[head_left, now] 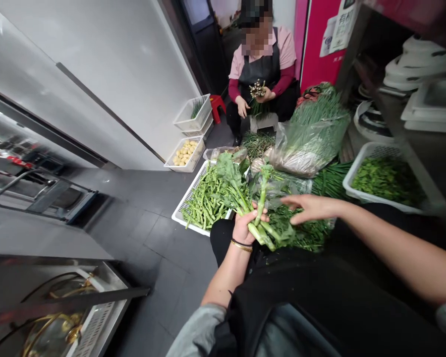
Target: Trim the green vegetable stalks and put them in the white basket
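My left hand (244, 225) is wrapped round a bunch of leafy green stalks (238, 197), with thick pale-green stems that look like Chinese broccoli. Their cut ends point towards me and the leaves fan out over the basket. One stalk (262, 196) stands more upright in the same grip. To the right, my right hand (303, 206) hovers with fingers stretched and apart, holding nothing. Loose leafy greens (308, 235) lie beneath it. Left of the bunch is a white basket (178, 212) of cut green stems (205, 198).
Opposite sits a person (262, 64) holding a bundle of thin stalks (258, 90). A clear bag of green onions (312, 131) lies between us. A basket of potatoes (186, 152) stands by the wall, a tub of greens (384, 178) at right, a cart (55, 198) at left.
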`<state>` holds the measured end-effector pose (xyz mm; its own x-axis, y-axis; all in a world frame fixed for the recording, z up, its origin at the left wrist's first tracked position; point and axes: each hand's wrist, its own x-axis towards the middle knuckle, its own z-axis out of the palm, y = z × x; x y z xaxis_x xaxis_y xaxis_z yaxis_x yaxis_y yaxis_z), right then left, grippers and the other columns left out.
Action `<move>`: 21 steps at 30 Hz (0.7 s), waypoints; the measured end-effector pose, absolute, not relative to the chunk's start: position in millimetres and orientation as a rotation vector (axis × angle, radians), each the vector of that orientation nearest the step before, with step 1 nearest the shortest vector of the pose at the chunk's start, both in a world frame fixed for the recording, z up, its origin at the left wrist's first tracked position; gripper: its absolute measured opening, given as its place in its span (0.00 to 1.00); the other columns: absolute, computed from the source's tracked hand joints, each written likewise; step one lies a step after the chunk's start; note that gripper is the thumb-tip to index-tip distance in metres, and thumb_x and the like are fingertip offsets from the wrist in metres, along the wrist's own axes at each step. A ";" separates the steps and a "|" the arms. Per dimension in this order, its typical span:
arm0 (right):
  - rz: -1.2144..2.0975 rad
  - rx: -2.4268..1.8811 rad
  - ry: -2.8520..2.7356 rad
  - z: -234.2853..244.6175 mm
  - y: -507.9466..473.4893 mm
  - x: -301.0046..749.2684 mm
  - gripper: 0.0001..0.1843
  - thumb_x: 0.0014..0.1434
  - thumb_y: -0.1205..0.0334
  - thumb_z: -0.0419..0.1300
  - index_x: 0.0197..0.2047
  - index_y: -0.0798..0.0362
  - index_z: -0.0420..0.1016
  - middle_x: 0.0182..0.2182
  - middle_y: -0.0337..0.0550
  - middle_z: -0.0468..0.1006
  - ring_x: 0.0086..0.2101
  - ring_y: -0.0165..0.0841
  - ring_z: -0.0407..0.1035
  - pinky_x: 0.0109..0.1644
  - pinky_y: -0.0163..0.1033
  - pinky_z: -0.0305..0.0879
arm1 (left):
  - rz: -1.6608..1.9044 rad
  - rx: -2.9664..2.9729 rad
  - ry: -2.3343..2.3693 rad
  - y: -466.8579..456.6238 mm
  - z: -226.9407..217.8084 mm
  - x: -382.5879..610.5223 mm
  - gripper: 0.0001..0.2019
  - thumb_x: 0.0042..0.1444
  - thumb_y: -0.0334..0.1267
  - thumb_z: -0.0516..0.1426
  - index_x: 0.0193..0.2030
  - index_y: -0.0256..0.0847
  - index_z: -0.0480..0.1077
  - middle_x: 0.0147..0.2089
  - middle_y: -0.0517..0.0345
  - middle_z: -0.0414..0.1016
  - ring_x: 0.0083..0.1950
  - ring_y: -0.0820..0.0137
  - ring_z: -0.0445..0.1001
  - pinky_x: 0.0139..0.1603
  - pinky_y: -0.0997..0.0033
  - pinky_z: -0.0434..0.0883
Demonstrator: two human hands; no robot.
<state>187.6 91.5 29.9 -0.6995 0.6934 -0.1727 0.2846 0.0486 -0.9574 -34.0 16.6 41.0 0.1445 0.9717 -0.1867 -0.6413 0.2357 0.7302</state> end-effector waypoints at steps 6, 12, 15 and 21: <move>1.636 -0.809 -1.366 70.4 103.9 141.9 0.18 0.49 0.48 0.63 0.35 0.55 0.69 0.16 0.35 0.70 0.15 0.25 0.60 0.19 0.31 0.57 | 1.179 0.544 0.718 13.0 39.1 -15.8 0.15 0.41 0.34 0.64 0.37 0.36 0.66 0.29 0.55 0.73 0.24 0.74 0.69 0.33 0.67 0.67; 0.989 -1.213 -1.640 56.9 76.9 109.5 0.23 0.55 0.44 0.56 0.19 0.53 0.63 0.14 0.40 0.68 0.17 0.28 0.62 0.23 0.34 0.58 | 1.507 0.580 0.940 14.4 42.1 -11.5 0.16 0.40 0.34 0.66 0.33 0.36 0.65 0.26 0.62 0.70 0.23 0.74 0.70 0.29 0.72 0.67; 0.745 -0.897 -2.135 38.7 53.8 124.5 0.22 0.59 0.47 0.52 0.22 0.53 0.69 0.25 0.46 0.75 0.26 0.31 0.68 0.29 0.34 0.60 | 1.554 0.540 0.970 18.3 43.8 -17.6 0.17 0.39 0.35 0.67 0.34 0.36 0.65 0.28 0.60 0.71 0.23 0.75 0.71 0.27 0.75 0.67; 1.036 -1.267 -2.511 29.1 78.1 185.2 0.20 0.38 0.45 0.68 0.28 0.52 0.74 0.23 0.44 0.75 0.26 0.37 0.70 0.27 0.37 0.61 | 1.513 0.647 0.990 17.9 40.9 -25.1 0.17 0.39 0.36 0.67 0.34 0.36 0.66 0.29 0.58 0.72 0.24 0.74 0.72 0.28 0.73 0.68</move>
<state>185.2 78.1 29.1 -0.6340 0.7544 -0.1703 0.6549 0.4065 -0.6371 -25.1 17.9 40.9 -0.1896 0.9735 -0.1277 -0.5069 0.0144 0.8619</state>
